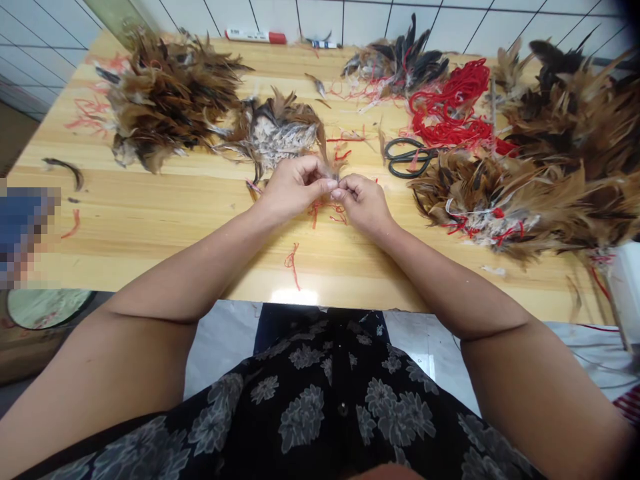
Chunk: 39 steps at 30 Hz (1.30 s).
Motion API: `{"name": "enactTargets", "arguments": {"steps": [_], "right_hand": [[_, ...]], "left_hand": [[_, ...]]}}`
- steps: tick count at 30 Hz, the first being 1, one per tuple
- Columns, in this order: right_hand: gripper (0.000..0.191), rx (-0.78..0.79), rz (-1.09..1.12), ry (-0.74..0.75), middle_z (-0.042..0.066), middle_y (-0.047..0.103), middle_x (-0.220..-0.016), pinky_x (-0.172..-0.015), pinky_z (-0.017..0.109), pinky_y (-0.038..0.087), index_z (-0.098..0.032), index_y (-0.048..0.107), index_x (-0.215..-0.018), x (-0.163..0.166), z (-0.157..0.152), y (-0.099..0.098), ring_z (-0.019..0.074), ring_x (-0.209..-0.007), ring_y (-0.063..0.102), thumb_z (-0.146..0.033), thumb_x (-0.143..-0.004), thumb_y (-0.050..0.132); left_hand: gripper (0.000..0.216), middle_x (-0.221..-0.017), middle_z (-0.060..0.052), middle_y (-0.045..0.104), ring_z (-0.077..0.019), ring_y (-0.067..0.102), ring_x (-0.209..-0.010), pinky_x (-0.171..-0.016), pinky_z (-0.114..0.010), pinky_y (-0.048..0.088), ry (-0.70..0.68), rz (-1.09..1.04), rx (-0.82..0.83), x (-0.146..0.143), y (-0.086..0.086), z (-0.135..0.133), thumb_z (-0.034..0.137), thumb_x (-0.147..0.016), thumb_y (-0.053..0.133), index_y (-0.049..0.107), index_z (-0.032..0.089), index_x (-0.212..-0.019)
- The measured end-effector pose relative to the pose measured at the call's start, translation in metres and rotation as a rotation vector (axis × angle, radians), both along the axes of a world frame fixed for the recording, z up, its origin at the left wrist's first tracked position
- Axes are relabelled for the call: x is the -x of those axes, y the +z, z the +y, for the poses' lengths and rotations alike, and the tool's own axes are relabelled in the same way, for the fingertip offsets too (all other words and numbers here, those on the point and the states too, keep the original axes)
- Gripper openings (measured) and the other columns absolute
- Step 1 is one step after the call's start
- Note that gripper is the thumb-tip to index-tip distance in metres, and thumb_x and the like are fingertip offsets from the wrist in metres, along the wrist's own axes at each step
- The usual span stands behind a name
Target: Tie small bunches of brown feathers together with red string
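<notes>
My left hand [293,189] and my right hand [364,205] meet above the middle of the table, thumbs and fingertips pinched together. A small brownish feather [334,167] sticks up from between their fingertips; its lower end is hidden by the fingers. Just beyond my left hand lies a pile of loose feathers [285,133] with pale fluffy bases. Short red thread scraps [315,215] are scattered under and around both hands. Black-handled scissors [407,159] rest to the right of my right hand, their blades hidden under feathers.
Big brown feather bundles lie at the left [173,100] and right [500,193], the right one tied with red thread. A red yarn skein [453,100] sits behind the scissors. Dark feathers [400,63] and a red-capped marker [255,36] lie along the tiled wall [320,17].
</notes>
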State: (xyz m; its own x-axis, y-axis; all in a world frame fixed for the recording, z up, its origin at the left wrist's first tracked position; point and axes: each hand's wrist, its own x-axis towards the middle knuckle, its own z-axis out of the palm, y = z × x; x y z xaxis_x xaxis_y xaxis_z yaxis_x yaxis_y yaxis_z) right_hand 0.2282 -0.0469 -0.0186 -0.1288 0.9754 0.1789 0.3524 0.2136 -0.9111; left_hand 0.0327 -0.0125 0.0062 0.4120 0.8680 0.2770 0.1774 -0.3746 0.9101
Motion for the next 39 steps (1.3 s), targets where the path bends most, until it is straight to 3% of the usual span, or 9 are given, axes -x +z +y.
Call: {"name": "enactTargets", "arguments": {"steps": [2,5,9,12,18,23,30,35,39], "right_hand": [[0.038,-0.005,0.001,-0.013,0.002,0.064,-0.085,-0.095,0.037,0.051,-0.025,0.064,-0.081,0.001,0.000,-0.002,0.0222,-0.094,0.059,-0.044,-0.099,0.090],[0.036,0.009,0.063,-0.023,0.002,0.067,-0.089,-0.094,0.036,0.053,-0.025,0.070,-0.089,0.002,-0.002,-0.003,0.0220,-0.096,0.061,-0.053,-0.101,0.090],[0.043,0.052,0.129,-0.012,0.002,0.069,-0.090,-0.089,0.033,0.054,-0.024,0.077,-0.100,0.001,-0.005,-0.001,0.0194,-0.091,0.060,-0.065,-0.100,0.090],[0.054,0.077,0.182,0.005,0.002,0.071,-0.092,-0.087,0.033,0.054,-0.024,0.078,-0.100,0.001,-0.004,0.001,0.0180,-0.089,0.060,-0.076,-0.095,0.093],[0.069,0.137,0.272,0.062,0.002,0.074,-0.090,-0.087,0.034,0.056,-0.023,0.077,-0.088,-0.001,-0.001,0.010,0.0195,-0.094,0.065,-0.087,-0.078,0.101],[0.064,0.158,0.266,0.116,0.000,0.068,-0.083,-0.082,0.032,0.053,-0.021,0.075,-0.084,-0.006,0.000,0.012,0.0173,-0.087,0.062,-0.077,-0.079,0.106],[0.066,0.186,0.324,0.103,0.002,0.079,-0.086,-0.091,0.035,0.061,-0.022,0.079,-0.084,-0.009,-0.003,0.014,0.0175,-0.086,0.067,-0.081,-0.073,0.107],[0.071,0.201,0.362,0.097,0.001,0.081,-0.087,-0.092,0.036,0.059,-0.022,0.083,-0.087,-0.010,-0.003,0.014,0.0171,-0.086,0.066,-0.084,-0.062,0.109],[0.065,0.208,0.316,0.091,-0.001,0.074,-0.079,-0.086,0.034,0.052,-0.022,0.078,-0.080,-0.010,-0.001,0.012,0.0153,-0.081,0.060,-0.078,-0.065,0.107]], "left_hand": [[0.053,-0.076,-0.001,0.067,-0.0265,0.072,-0.085,-0.071,-0.040,0.055,0.016,-0.003,-0.009,0.003,-0.010,0.005,0.064,-0.097,0.103,0.066,0.028,-0.083],[0.056,-0.079,-0.001,0.065,-0.0233,0.067,-0.079,-0.071,-0.039,0.055,0.018,-0.033,0.004,0.008,-0.020,0.012,0.069,-0.102,0.098,0.065,0.027,-0.088],[0.068,-0.078,-0.002,0.064,-0.0251,0.069,-0.080,-0.070,-0.040,0.057,0.020,-0.081,0.044,0.014,-0.021,0.017,0.084,-0.102,0.094,0.060,0.027,-0.087],[0.068,-0.080,-0.003,0.067,-0.0269,0.072,-0.084,-0.072,-0.042,0.060,0.023,-0.070,0.038,0.016,-0.018,0.015,0.085,-0.103,0.092,0.061,0.027,-0.087],[0.063,-0.082,-0.003,0.066,-0.0290,0.074,-0.093,-0.078,-0.042,0.060,-0.021,-0.041,0.035,0.011,-0.016,0.011,0.075,-0.100,0.101,0.062,0.027,-0.088],[0.062,-0.081,-0.002,0.065,-0.0268,0.070,-0.087,-0.077,-0.042,0.058,-0.018,-0.056,0.052,0.006,-0.011,0.009,0.067,-0.097,0.106,0.061,0.027,-0.084],[0.058,-0.078,0.001,0.062,-0.0222,0.062,-0.077,-0.073,-0.038,0.053,0.036,-0.038,0.088,-0.002,-0.007,0.006,0.051,-0.090,0.114,0.062,0.025,-0.081],[0.049,-0.080,0.001,0.061,-0.0216,0.056,-0.077,-0.070,-0.036,0.045,0.039,-0.045,0.077,-0.001,-0.013,0.008,0.045,-0.090,0.107,0.064,0.025,-0.082],[0.042,-0.080,0.000,0.059,-0.0212,0.053,-0.077,-0.071,-0.035,0.041,-0.006,-0.050,0.071,-0.004,-0.013,0.004,0.039,-0.091,0.100,0.062,0.024,-0.082]]}}
